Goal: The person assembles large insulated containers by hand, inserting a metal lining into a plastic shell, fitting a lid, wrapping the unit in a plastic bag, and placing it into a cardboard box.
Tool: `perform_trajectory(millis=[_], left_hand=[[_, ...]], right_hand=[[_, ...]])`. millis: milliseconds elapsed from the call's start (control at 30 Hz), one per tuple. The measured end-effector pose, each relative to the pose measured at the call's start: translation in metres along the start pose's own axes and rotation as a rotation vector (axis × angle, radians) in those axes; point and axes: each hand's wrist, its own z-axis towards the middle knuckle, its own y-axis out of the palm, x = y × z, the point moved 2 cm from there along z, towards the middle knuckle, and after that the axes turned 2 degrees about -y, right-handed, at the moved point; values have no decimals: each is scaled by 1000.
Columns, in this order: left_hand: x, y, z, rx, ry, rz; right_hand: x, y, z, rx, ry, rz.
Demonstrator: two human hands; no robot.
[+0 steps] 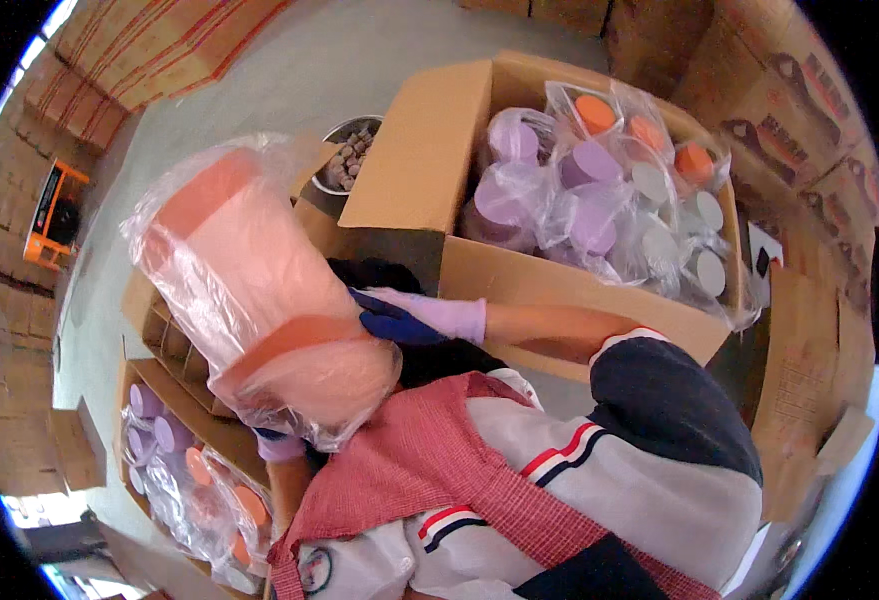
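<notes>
A large salmon-pink rounded container [289,270] in a clear plastic bag is tilted close in front of my chest. My right hand [409,315], in a lilac and dark blue glove, presses against its right side. Under its lower end is my left hand [279,442], gloved alike and mostly hidden by the container and its bag. Between them the two hands hold the container up. It covers part of an open carton with cardboard dividers [174,345] behind it.
At right stands an open carton [559,300] of bagged lilac, orange and grey-lidded containers. Another carton [209,410] with similar bagged ones sits at lower left. Beyond are a metal bowl [344,185] of small brown pieces, an orange-framed device [56,215] and stacked boxes [799,110].
</notes>
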Motion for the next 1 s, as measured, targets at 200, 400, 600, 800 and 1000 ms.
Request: perform_trajectory(millis=[200, 400, 600, 800, 1000], left_hand=[[23, 7, 7, 34, 62, -9], [20, 62, 10, -130, -33, -173], [37, 115, 74, -335, -101, -179], [68, 203, 181, -624, -166, -283], [-9, 85, 193, -399, 82, 585]], right_hand=[[-47, 15, 33, 119, -36, -566], [-32, -2, 11, -290, -404, -1611], [-48, -45, 23, 160, -548, -1273], [-154, -145, -9, 677, -538, -519], [-179, -344, -142, 900, -277, -504]])
